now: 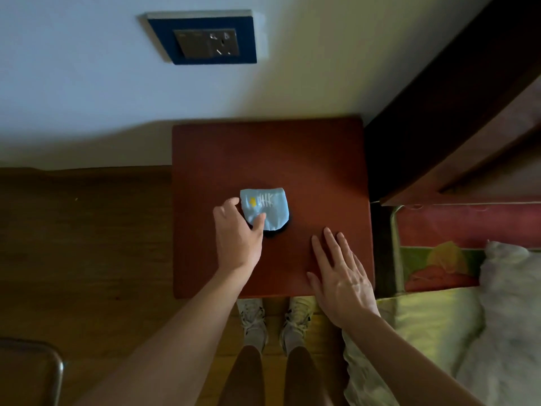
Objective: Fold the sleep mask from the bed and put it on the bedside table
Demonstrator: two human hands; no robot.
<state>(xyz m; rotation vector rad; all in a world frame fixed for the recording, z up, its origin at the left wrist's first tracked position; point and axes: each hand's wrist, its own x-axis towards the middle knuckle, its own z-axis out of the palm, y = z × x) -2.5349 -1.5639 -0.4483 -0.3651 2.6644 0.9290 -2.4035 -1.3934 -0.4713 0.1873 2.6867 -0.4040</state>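
The folded sleep mask (pixel 270 209), light blue with a white fishbone print and a yellow spot, lies near the middle of the reddish-brown bedside table (pixel 307 159). A dark strap or backing shows under its lower edge. My left hand (pixel 237 232) rests at the mask's left side, with the thumb and a fingertip touching its edge; whether it grips the mask I cannot tell. My right hand (pixel 341 276) lies flat, fingers spread, on the table's front right part, apart from the mask.
The bed (pixel 439 317) with a yellow-green sheet and a white fluffy pillow (pixel 515 303) is to the right. Its dark wooden headboard (pixel 456 112) rises at the upper right. A wall socket (pixel 205 42) sits above the table. A chair edge (pixel 35 370) shows at the bottom left.
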